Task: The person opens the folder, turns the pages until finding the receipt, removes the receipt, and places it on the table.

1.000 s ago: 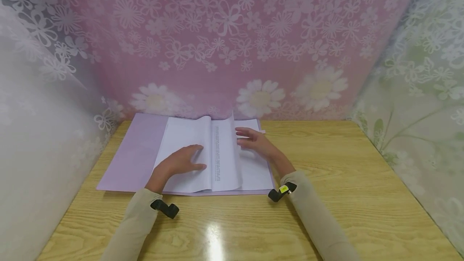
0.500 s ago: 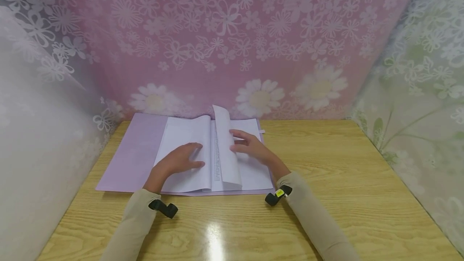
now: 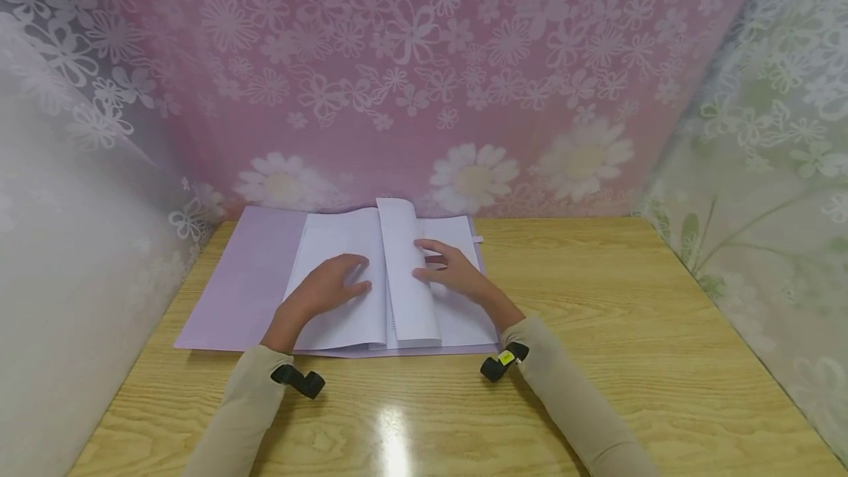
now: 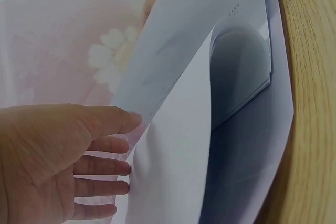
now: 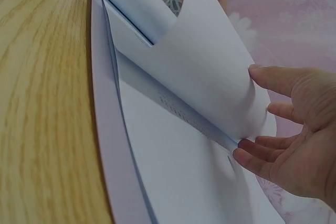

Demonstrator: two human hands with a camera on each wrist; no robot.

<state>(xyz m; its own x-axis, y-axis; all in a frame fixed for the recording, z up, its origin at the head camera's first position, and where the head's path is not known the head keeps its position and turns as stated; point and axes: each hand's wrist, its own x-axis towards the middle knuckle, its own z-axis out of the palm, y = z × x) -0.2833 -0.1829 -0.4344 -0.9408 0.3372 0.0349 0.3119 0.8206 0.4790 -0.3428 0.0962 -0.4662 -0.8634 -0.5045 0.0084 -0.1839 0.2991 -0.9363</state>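
Observation:
A book with a lilac cover (image 3: 241,278) lies open in the head view, white pages on both sides. My left hand (image 3: 329,287) rests on the left-hand pages (image 3: 341,238), thumb and fingers spread apart; in the left wrist view its fingertips (image 4: 122,184) are at a bulging page. One page (image 3: 405,271) stands up curled over the middle, bent leftward. My right hand (image 3: 452,269) touches the right side of this curled page with fairly straight fingers. In the right wrist view, the thumb (image 5: 273,78) is against the curled page, with the other fingers lower along it.
The book lies on a wood-grain table (image 3: 596,330), against a pink flowered backdrop (image 3: 424,79). Pale flowered panels (image 3: 782,190) stand at both sides. A small tab (image 3: 478,239) sticks out at the book's right edge. Black straps (image 3: 299,380) are on both wrists.
The raised page has curled over to the left, covering the strip of print seen before. My right hand has moved left with it; my left hand has stayed almost in place.

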